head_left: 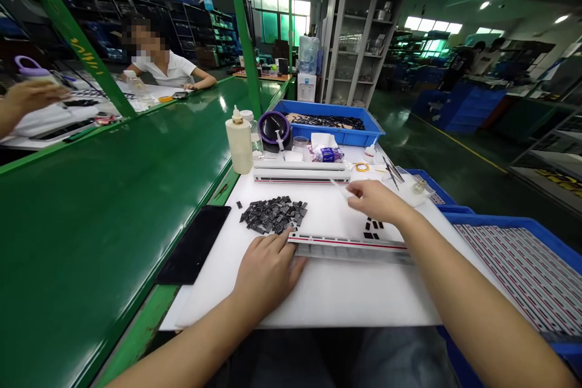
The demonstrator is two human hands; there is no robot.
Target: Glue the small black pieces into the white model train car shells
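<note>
As you work at the white board (341,303), the head view shows your left hand (268,264) at the left end of a long white strip (350,244) with a red line, which lies crosswise in front of you. Your left fingers reach its far edge and your thumb lies along the near side, so that end is held between them. Your right hand (375,199) is above the board beyond the strip, finger and thumb drawn into a narrow pinch on a pale, thin item (339,183), too blurred for you to tell what it is.

Just beyond your left hand you have a heap of black pieces (274,216); a few loose black pieces (374,226) lie apart below your right wrist. Farther back, more white strips (302,174) lie crosswise, with a cream bottle (239,144) upright near their left end and a roll of yellow tape (362,167) near their right. Behind those is a blue tray (359,137). To your right, a blue bin (545,225) holds rows of similar strips. Across the green belt (131,194), a co-worker (166,70) in white sits.
</note>
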